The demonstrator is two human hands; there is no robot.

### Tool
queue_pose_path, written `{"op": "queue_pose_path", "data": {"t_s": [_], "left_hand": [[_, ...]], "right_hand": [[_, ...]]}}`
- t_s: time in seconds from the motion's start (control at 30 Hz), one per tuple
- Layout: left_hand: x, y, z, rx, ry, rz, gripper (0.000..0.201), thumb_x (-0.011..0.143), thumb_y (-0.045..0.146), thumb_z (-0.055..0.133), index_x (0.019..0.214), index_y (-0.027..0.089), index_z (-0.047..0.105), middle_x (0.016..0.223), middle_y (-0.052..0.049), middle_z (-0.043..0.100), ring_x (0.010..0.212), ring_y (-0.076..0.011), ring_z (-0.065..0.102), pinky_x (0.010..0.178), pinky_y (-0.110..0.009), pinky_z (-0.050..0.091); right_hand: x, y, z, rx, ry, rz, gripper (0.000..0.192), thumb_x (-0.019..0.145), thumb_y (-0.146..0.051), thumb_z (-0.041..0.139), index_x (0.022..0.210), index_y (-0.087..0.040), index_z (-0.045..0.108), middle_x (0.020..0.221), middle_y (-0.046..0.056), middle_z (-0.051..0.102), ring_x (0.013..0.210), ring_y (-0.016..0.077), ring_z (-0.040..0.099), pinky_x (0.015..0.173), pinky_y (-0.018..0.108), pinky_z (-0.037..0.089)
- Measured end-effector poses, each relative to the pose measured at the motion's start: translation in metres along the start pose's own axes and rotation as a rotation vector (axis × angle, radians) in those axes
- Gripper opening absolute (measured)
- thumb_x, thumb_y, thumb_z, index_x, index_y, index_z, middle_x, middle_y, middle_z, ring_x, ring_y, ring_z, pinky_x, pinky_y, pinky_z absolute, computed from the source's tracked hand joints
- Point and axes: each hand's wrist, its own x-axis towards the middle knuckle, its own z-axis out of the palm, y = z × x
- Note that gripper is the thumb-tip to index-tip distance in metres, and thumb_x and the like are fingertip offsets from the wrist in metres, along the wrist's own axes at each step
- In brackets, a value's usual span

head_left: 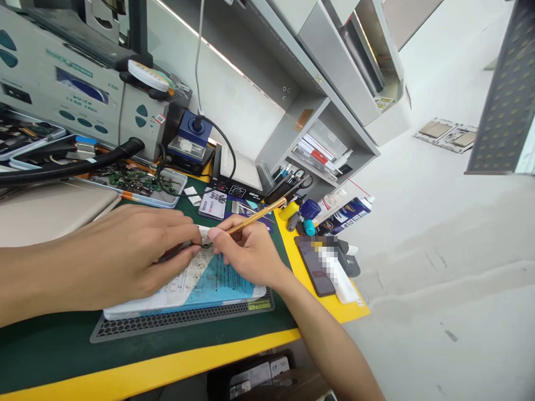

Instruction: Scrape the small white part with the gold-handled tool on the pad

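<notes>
1. The likeliest slip, judging from the pose, was the small metallic part [204, 241] springing out of the pinch: it was tiny, and both hands pressed on it from opposite sides over the blue and white pad [209, 284].
2. A second risk was the tip of the orange-handled tool [254, 216] skidding off the part and scoring the pad, because the handle angled away steeply up and to the right.
3. The left hand [125, 253] lay low on the worktop [54, 351], its fingers [184, 234] closed to a narrow pinch on the part.
4. The right hand [246, 250] had its fingers curled tight around the tool, pen-fashion, with the tip at the part.
5. The part itself sat between the two hands, at the pad's upper edge; whether it rested on the pad or was lifted clear could not be told.
</notes>
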Motion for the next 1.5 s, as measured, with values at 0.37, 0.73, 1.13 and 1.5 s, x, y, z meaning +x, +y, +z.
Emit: {"op": "queue_pose_path", "data": {"t_s": [0.37,0.73,1.13,1.5], "left_hand": [[0.000,0.003,-0.006,0.006,0.008,0.010,0.037,0.121,0.038,0.052,0.093,0.029,0.074,0.078,0.002,0.067,0.065,-0.0186,0.061,0.062,-0.038,0.037],[0.000,0.003,-0.006,0.002,-0.016,-0.013,0.039,0.121,0.039,0.048,0.096,0.029,0.076,0.079,0.000,0.070,0.067,-0.0203,0.063,0.063,-0.037,0.036],[0.010,0.011,-0.011,-0.003,0.024,-0.003,0.040,0.117,0.037,0.049,0.087,0.029,0.074,0.073,-0.001,0.071,0.060,-0.0202,0.066,0.058,-0.040,0.043],[-0.005,-0.004,-0.008,-0.012,-0.066,-0.039,0.034,0.120,0.039,0.053,0.096,0.031,0.076,0.081,0.002,0.075,0.067,-0.0174,0.073,0.060,-0.034,0.048]], "right_hand": [[-0.002,-0.007,0.003,-0.052,0.028,-0.017,0.057,0.106,-0.078,0.080,0.091,-0.024,0.070,0.075,0.000,0.064,0.063,0.0165,0.058,0.060,0.032,0.043],[-0.003,-0.008,0.003,-0.069,0.041,-0.008,0.060,0.105,-0.082,0.080,0.092,-0.024,0.071,0.075,0.000,0.064,0.062,0.0163,0.056,0.059,0.032,0.042],[-0.003,-0.004,0.003,-0.019,0.016,-0.018,0.042,0.108,-0.058,0.083,0.089,-0.023,0.069,0.074,-0.001,0.061,0.061,0.0147,0.054,0.058,0.031,0.036],[0.000,-0.011,0.004,0.029,0.001,-0.029,0.043,0.103,-0.054,0.090,0.086,-0.023,0.065,0.066,-0.005,0.052,0.063,0.0151,0.049,0.060,0.030,0.034]]}}
